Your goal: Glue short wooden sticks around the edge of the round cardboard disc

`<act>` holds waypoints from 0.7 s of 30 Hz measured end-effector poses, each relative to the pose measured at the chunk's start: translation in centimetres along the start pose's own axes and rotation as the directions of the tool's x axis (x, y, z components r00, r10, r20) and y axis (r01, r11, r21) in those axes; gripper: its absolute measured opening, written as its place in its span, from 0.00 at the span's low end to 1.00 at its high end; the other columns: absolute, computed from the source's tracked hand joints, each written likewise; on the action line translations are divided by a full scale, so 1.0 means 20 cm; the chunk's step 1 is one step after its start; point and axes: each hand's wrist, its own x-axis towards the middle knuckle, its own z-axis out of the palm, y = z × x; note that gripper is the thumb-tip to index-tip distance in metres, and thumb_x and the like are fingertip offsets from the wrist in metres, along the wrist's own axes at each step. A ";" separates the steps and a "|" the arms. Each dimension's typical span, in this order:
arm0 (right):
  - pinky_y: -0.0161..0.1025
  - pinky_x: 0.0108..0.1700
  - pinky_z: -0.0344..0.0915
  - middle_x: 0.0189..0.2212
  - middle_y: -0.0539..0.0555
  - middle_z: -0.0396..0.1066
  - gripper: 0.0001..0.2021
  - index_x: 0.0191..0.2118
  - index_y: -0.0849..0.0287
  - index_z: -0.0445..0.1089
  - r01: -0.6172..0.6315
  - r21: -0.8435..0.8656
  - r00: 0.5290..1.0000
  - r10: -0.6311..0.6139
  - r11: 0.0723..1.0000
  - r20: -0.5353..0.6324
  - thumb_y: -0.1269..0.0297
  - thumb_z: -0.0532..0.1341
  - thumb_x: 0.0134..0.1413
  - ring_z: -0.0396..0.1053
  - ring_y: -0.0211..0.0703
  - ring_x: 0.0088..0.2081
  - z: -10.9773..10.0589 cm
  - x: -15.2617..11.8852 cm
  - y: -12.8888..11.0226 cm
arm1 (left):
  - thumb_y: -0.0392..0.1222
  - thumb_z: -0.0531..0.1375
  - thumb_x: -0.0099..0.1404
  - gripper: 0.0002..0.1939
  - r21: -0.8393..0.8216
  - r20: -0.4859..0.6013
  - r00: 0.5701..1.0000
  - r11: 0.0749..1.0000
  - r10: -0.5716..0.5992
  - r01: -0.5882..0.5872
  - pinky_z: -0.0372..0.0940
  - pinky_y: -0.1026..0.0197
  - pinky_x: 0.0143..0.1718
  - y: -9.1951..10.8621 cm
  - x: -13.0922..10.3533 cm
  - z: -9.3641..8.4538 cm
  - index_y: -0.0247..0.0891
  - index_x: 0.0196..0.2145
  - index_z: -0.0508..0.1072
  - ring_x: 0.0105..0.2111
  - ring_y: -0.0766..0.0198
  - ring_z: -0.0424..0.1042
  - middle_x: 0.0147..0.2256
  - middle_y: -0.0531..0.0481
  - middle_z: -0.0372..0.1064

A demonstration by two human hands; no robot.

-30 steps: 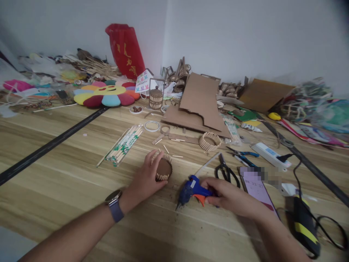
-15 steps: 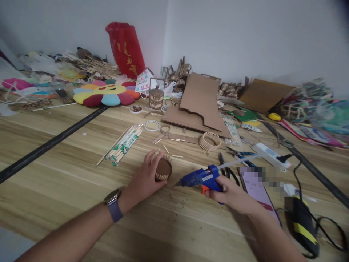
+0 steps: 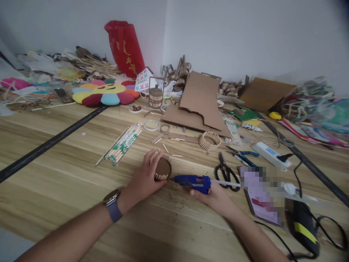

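Near the middle of the wooden table, my left hand [image 3: 148,173] grips a small round basket [image 3: 164,166] edged with short sticks, fingers over its left side and thumb at its near edge. My right hand [image 3: 211,194] is wrapped round a blue glue gun [image 3: 192,182], whose nozzle points left at the basket's lower right edge. A clear glue stick [image 3: 227,183] sticks out of the gun's back. Just beyond the basket lie a few loose short sticks [image 3: 165,148]. A second stick ring [image 3: 209,141] stands farther back to the right.
Black scissors [image 3: 227,173], blue-handled pliers [image 3: 245,153], a phone [image 3: 259,196] and a white power strip [image 3: 269,155] lie at the right. Bagged sticks [image 3: 125,143] are at the left. Cardboard [image 3: 200,100] and a flower cushion [image 3: 106,92] lie farther back.
My right hand has moved left and turned the glue gun more level, bringing its nozzle to the basket's edge. The scissors show more fully. My left hand keeps its hold.
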 end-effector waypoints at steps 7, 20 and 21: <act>0.51 0.53 0.74 0.46 0.59 0.81 0.26 0.50 0.57 0.79 0.047 -0.070 0.999 -0.049 0.996 -0.020 0.40 0.60 0.61 0.78 0.57 0.47 0.03 0.00 0.01 | 0.31 0.70 0.54 0.53 -0.003 -0.004 1.000 1.000 0.000 0.000 0.56 0.34 0.66 -0.01 0.00 0.01 0.45 0.69 0.47 0.68 0.39 0.52 0.66 0.34 0.50; 0.49 0.52 0.74 0.47 0.60 0.81 0.23 0.49 0.57 0.78 0.092 -0.115 0.994 -0.098 0.989 -0.049 0.44 0.60 0.62 0.78 0.55 0.47 0.06 0.01 0.03 | 0.32 0.70 0.54 0.53 0.003 -0.023 1.000 1.000 0.006 -0.006 0.56 0.32 0.66 -0.01 0.00 0.01 0.47 0.70 0.47 0.68 0.39 0.54 0.66 0.36 0.50; 0.49 0.52 0.74 0.47 0.60 0.81 0.23 0.49 0.57 0.78 0.093 -0.116 0.994 -0.099 0.989 -0.053 0.45 0.60 0.62 0.78 0.55 0.47 0.06 0.01 0.03 | 0.32 0.70 0.54 0.53 0.005 -0.020 1.000 1.000 0.007 -0.007 0.56 0.32 0.66 -0.01 0.00 0.01 0.47 0.70 0.47 0.68 0.38 0.53 0.65 0.35 0.50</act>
